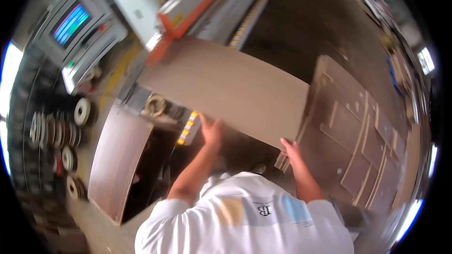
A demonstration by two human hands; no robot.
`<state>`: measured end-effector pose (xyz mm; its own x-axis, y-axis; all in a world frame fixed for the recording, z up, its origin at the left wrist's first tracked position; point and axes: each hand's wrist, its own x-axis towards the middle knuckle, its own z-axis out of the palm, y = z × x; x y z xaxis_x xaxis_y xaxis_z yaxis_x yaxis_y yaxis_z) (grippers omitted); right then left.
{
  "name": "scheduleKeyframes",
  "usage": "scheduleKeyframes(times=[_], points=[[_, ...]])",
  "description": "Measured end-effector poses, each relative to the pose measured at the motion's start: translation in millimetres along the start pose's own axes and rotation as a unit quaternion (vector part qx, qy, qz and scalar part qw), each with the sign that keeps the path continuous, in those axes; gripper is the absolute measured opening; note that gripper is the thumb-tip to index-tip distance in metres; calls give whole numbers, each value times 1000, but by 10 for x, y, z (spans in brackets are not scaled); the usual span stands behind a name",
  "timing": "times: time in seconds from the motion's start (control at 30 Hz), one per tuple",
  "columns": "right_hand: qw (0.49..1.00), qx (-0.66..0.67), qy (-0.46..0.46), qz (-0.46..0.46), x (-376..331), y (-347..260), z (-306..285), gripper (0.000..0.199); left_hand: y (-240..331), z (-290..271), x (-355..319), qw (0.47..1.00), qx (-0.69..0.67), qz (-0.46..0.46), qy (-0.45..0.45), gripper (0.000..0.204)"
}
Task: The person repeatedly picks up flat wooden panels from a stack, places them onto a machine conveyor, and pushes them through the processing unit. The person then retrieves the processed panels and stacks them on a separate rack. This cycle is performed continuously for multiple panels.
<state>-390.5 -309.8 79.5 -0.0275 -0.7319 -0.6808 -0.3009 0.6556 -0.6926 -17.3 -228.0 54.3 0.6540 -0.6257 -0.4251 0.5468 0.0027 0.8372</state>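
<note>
A long brown board (pixel 226 89) lies flat across the machine's feed end, its far left part beside the orange guard. My right hand (pixel 291 150) grips its near right corner, thumb on top and the other fingers hidden below. At the board's near edge, further left, is my left hand (pixel 212 130). Its fingers are spread, with the tips against or just beside the edge, somewhat blurred. A strip with yellow and white rollers (pixel 188 128) stands just left of that hand.
Brown panels (pixel 348 131) are stacked at the right. A pale board (pixel 117 160) stands at the left, near rolls of edge tape (pixel 56 129). A control console (pixel 77 23) with a lit screen is at the upper left. An orange guard (pixel 188 14) runs along the machine.
</note>
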Motion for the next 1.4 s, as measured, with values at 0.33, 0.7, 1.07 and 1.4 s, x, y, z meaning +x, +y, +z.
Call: scheduleKeyframes(times=[0.33, 0.7, 1.07, 1.4], points=[[995, 78, 22, -65, 110, 333, -14, 65, -275, 242, 555, 971, 122, -84, -186, 55], [980, 69, 122, 144, -1434, 3021, -705, 42, -1490, -43, -440, 771, 367, -311, -417, 35], [922, 188, 291, 173, -492, 4525, -1598, 30, -1829, 1161, -903, 633, 550, -277, -469, 38], [842, -33, 531, 91, 1054, 4636, -4684, 53, -2123, 1867, -1384, 559, 645, -273, -444, 44]])
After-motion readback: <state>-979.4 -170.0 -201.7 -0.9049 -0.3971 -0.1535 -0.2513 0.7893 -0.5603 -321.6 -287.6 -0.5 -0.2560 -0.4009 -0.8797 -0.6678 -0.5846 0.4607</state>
